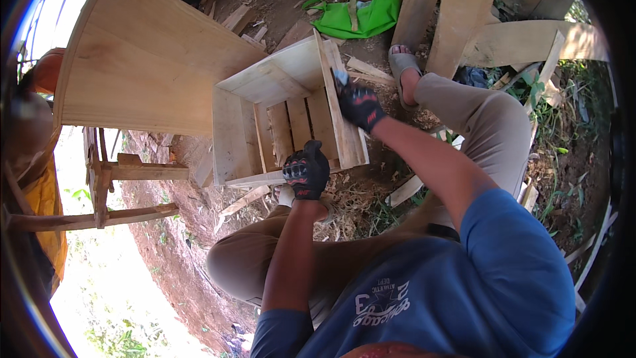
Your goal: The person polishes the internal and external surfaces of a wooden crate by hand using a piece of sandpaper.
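An open wooden box (pixel 237 134) of pale boards, with a slatted bottom, stands tilted in front of my knees. My left hand (pixel 306 171), in a black glove with red marks, is closed over the box's near edge. At the box's right side is my right hand (pixel 360 102), gloved alike, its fingers bent against the outer face of the side board (pixel 336 103). A small light-blue piece (pixel 341 77) shows at those fingertips; its kind is unclear, and the rest of it is hidden by the hand.
A large wooden panel (pixel 152 59) adjoins the box at the left, above a rough wooden frame (pixel 99 179). A bright green bag (pixel 361 16) lies beyond the box. Long boards (pixel 457 13) lean at the far right. Offcuts and shavings litter the ground around my feet.
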The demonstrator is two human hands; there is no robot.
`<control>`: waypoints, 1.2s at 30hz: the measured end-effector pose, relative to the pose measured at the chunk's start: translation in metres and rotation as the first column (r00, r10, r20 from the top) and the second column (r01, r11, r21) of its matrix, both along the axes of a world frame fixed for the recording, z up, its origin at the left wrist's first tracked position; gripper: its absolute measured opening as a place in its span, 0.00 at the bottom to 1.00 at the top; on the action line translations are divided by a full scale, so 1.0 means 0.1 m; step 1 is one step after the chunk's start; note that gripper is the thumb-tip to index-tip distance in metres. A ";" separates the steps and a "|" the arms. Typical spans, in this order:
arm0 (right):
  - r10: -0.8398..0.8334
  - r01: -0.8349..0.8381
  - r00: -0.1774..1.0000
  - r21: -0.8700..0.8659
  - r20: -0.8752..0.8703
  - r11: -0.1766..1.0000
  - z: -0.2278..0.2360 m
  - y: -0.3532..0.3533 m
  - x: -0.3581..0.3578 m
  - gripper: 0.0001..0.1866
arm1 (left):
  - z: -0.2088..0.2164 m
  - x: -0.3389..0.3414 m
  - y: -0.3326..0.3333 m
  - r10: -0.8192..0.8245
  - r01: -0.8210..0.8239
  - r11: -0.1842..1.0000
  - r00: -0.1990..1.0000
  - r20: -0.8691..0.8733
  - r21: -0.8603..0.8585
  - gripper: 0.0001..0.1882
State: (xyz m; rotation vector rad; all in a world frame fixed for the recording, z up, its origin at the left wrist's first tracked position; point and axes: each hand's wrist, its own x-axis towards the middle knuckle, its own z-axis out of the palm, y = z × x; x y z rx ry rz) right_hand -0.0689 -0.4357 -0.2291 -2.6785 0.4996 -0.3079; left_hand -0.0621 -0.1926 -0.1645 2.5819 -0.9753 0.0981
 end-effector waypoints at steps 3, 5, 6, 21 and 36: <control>0.069 -0.067 0.997 -0.062 0.033 0.996 0.06 0.76 -0.88 0.29 | -0.02 0.00 0.12 -0.017 0.020 0.999 0.999 0.049 -0.050 0.10; 0.082 -0.072 0.970 -0.049 0.231 0.996 -0.11 0.91 -1.24 0.29 | -0.02 0.00 0.05 -0.023 0.026 0.997 0.998 0.053 -0.067 0.09; 0.092 -0.096 0.987 0.023 0.132 0.995 -0.09 0.92 -1.30 0.30 | -0.04 0.02 0.06 -0.023 0.028 0.997 0.998 0.063 -0.070 0.09; -0.081 0.080 0.995 0.019 0.062 0.997 -0.04 -0.04 0.26 0.24 | -0.09 0.02 0.08 -0.031 0.040 0.989 0.998 0.062 -0.145 0.08; -0.030 0.027 0.998 -0.040 -0.064 0.999 0.14 -0.06 0.31 0.27 | -0.10 0.04 0.12 -0.045 0.058 0.993 0.991 0.122 -0.101 0.07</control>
